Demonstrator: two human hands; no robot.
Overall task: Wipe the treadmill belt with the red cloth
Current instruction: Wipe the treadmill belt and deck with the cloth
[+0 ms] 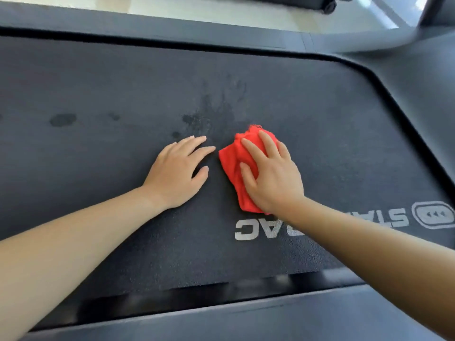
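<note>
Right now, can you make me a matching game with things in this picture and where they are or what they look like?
Things:
1. left hand
2. cloth
3. letters
4. dark spot

Places or looks:
a. under the right hand
b. flat on the bare belt
c. far left on the belt
d. white print

Pairs: 1-b, 2-a, 3-d, 4-c
</note>
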